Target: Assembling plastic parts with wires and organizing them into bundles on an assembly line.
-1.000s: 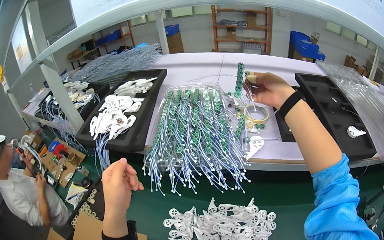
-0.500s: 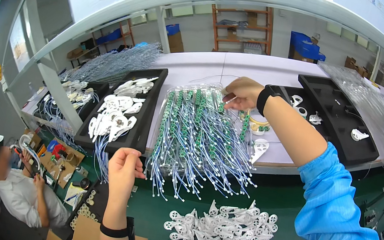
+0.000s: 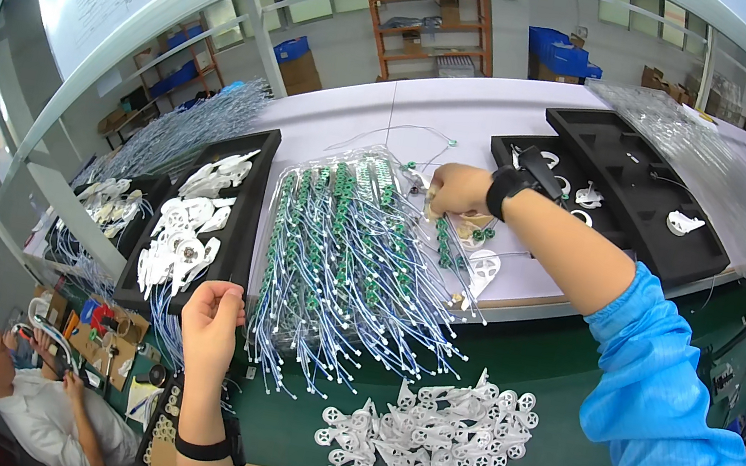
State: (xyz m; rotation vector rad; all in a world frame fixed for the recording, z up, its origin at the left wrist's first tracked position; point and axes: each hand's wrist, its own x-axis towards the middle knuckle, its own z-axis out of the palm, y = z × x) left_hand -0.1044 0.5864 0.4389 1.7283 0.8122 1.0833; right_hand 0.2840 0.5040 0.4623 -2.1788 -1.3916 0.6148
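Note:
My left hand (image 3: 212,323) is raised at the near left of the tray, thumb and fingertips pinched together; anything between them is too small to make out. A clear plastic tray (image 3: 275,202) holds rows of small green circuit boards (image 3: 342,190) with blue and white wires (image 3: 354,289) whose white connectors hang over the bench's front edge. Beyond the tray's right side, my right hand (image 3: 459,191) reaches down with curled fingers over a cream-coloured round piece (image 3: 476,221) and some small green boards (image 3: 483,235). Its fingertips are partly hidden, so what they grip cannot be seen.
A pile of white plastic parts (image 3: 428,435) lies on the green surface nearest me. Black trays stand left (image 3: 243,211) and right (image 3: 636,193), with white housings. A white housing (image 3: 482,269) lies by the bench edge. A person in white (image 3: 56,417) works at lower left.
My right hand has come down from the tray's far right corner to the small parts beside it, its fingers now more curled. My left hand stays pinched. The whole view has shifted.

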